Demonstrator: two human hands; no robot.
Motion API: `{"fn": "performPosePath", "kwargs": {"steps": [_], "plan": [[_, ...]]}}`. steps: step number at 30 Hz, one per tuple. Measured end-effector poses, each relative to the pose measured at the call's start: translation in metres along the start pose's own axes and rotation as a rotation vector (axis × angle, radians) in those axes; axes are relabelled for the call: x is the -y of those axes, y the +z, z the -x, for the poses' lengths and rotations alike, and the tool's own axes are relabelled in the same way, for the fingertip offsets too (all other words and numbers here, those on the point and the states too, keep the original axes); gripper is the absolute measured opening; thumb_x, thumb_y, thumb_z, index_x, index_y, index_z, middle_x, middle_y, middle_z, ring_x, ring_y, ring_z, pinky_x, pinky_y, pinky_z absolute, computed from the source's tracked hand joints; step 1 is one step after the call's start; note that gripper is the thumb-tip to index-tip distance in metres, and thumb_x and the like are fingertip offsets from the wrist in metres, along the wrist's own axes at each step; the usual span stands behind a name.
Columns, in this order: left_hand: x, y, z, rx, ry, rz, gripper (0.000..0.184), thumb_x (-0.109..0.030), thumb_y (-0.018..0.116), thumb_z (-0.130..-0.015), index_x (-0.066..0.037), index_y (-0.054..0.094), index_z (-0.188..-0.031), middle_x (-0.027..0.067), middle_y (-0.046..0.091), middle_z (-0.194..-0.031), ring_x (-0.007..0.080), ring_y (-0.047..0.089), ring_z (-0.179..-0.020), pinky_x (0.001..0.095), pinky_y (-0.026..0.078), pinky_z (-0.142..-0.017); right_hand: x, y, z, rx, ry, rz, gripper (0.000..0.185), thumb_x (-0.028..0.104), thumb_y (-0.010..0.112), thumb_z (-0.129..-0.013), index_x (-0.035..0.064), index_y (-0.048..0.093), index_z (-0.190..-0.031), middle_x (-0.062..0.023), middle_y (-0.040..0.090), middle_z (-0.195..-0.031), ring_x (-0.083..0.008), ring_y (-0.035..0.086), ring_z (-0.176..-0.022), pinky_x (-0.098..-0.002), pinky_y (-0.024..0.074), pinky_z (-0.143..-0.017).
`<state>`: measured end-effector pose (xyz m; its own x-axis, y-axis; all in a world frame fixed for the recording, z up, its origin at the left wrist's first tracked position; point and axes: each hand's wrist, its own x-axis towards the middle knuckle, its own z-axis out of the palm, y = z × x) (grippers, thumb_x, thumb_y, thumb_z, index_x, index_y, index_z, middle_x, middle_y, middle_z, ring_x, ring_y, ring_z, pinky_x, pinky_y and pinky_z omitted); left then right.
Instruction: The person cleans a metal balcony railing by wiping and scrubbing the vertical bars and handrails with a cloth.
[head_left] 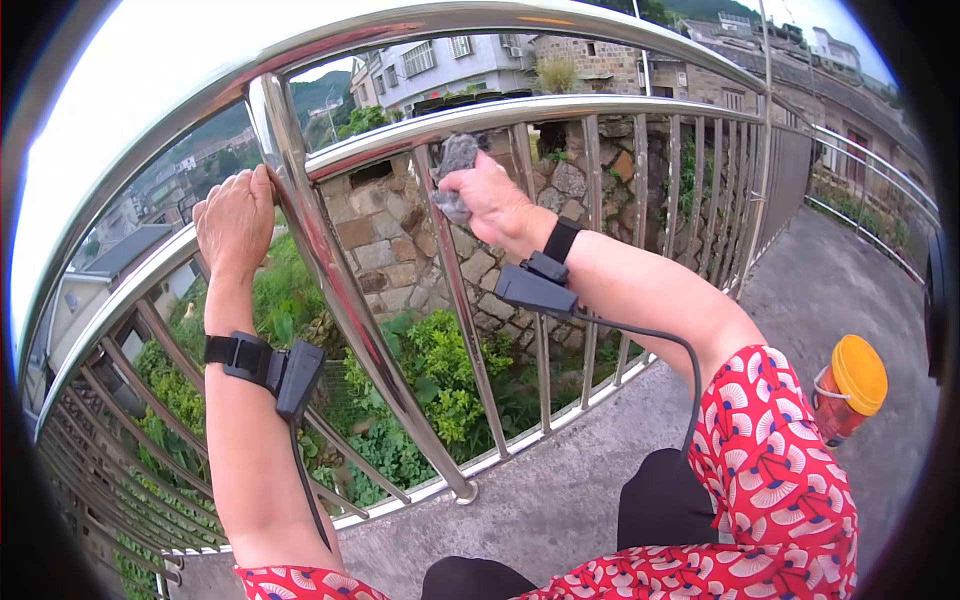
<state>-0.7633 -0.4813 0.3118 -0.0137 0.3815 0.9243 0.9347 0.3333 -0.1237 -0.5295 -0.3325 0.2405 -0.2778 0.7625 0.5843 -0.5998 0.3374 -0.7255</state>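
My left hand (238,222) is closed around the middle rail of a shiny metal railing (335,270), just left of a thick upright post. In my right hand (490,205) is a crumpled grey cloth (458,170). It presses against the top of a thin vertical baluster (460,290), right below the middle rail. The curled fingers hide part of the cloth. Both wrists carry black straps with a dark box and a cable.
A red bucket with a yellow lid (858,374) stands on the grey concrete floor (780,290) to my right. Beyond the bars are green plants (440,370) and a stone wall (385,230). The railing curves round both sides, and my dark-clad knees are close below.
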Motion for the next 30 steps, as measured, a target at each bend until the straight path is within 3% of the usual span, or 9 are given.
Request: {"fn": "performPosePath", "kwargs": {"steps": [3,5,8,9,10,12,13,23,30], "plan": [[0.0,0.001,0.0,0.0,0.007,-0.012,0.046,-0.037,0.027,-0.098,-0.008,0.061,-0.085,0.01,0.063,-0.092,0.0294,0.057,-0.094,0.0438,0.039,-0.082,0.004,-0.006,-0.003,0.08,-0.04,0.199,0.029,-0.006,0.055,-0.073,0.0056,0.054,-0.099,-0.0036,0.057,-0.082,-0.0166,0.056,-0.073,-0.0326,0.0481,-0.066],[-0.002,0.001,0.0,-0.02,-0.003,0.001,0.045,-0.036,0.027,-0.098,-0.008,0.06,-0.084,0.0096,0.063,-0.091,0.0291,0.057,-0.093,0.0433,0.038,-0.082,0.015,-0.01,-0.001,0.211,-0.165,0.654,0.034,-0.004,0.056,-0.073,0.0049,0.053,-0.106,-0.0034,0.057,-0.085,-0.0156,0.056,-0.075,-0.0309,0.0476,-0.066],[-0.001,0.002,0.001,-0.016,-0.003,0.02,0.045,-0.036,0.026,-0.098,-0.008,0.059,-0.083,0.0093,0.062,-0.089,0.0289,0.056,-0.093,0.043,0.038,-0.082,0.03,-0.01,0.015,0.149,-0.195,0.787,0.034,-0.003,0.057,-0.072,0.0032,0.053,-0.106,-0.0042,0.058,-0.086,-0.0161,0.056,-0.076,-0.0297,0.0469,-0.066],[0.0,0.003,0.001,-0.018,0.0,0.007,0.045,-0.037,0.026,-0.098,-0.009,0.058,-0.081,0.0089,0.062,-0.088,0.0284,0.056,-0.093,0.0426,0.038,-0.082,0.008,-0.012,0.002,0.034,-0.117,0.307,0.022,-0.002,0.056,-0.076,0.002,0.055,-0.098,-0.0068,0.059,-0.083,-0.0191,0.057,-0.072,-0.0321,0.0484,-0.064],[0.001,0.005,0.001,-0.012,-0.007,0.005,0.045,-0.037,0.026,-0.098,-0.009,0.058,-0.081,0.0089,0.062,-0.088,0.0284,0.056,-0.093,0.0426,0.038,-0.082,0.013,-0.011,0.002,0.039,-0.11,0.308,0.022,-0.002,0.056,-0.076,0.002,0.055,-0.098,-0.0068,0.059,-0.083,-0.0191,0.057,-0.072,-0.0321,0.0484,-0.064],[0.003,0.005,0.001,-0.045,0.023,0.04,0.046,-0.038,0.026,-0.098,-0.01,0.057,-0.08,0.0086,0.061,-0.088,0.0281,0.056,-0.092,0.0426,0.038,-0.082,0.029,-0.009,0.006,-0.127,0.09,-0.108,0.012,0.0,0.056,-0.082,0.0011,0.055,-0.093,-0.0094,0.059,-0.083,-0.0214,0.058,-0.07,-0.0354,0.0501,-0.061],[0.003,0.004,0.001,-0.03,0.021,0.028,0.046,-0.039,0.026,-0.099,-0.01,0.057,-0.08,0.0085,0.061,-0.087,0.0279,0.056,-0.092,0.0426,0.037,-0.081,0.035,-0.017,0.003,-0.028,0.121,-0.141,0.008,0.001,0.054,-0.085,0.0002,0.052,-0.093,-0.0104,0.058,-0.086,-0.0224,0.058,-0.071,-0.038,0.051,-0.058],[0.006,0.006,0.001,-0.047,0.054,0.02,0.046,-0.039,0.026,-0.099,-0.009,0.057,-0.081,0.0093,0.062,-0.087,0.0291,0.057,-0.092,0.043,0.039,-0.079,0.085,-0.07,0.014,-0.073,0.091,-0.159,0.012,0.011,0.048,-0.092,0.0008,0.049,-0.099,-0.0107,0.058,-0.087,-0.021,0.059,-0.075,-0.033,0.0518,-0.064],[0.008,0.01,0.001,-0.076,0.055,0.052,0.046,-0.038,0.027,-0.099,-0.009,0.057,-0.081,0.0101,0.061,-0.087,0.03,0.056,-0.091,0.0434,0.038,-0.079,0.068,-0.133,0.029,-0.295,0.086,-0.243,0.011,0.011,0.05,-0.09,0.0047,0.055,-0.098,-0.0054,0.062,-0.087,-0.0175,0.06,-0.074,-0.033,0.0481,-0.058]]}}
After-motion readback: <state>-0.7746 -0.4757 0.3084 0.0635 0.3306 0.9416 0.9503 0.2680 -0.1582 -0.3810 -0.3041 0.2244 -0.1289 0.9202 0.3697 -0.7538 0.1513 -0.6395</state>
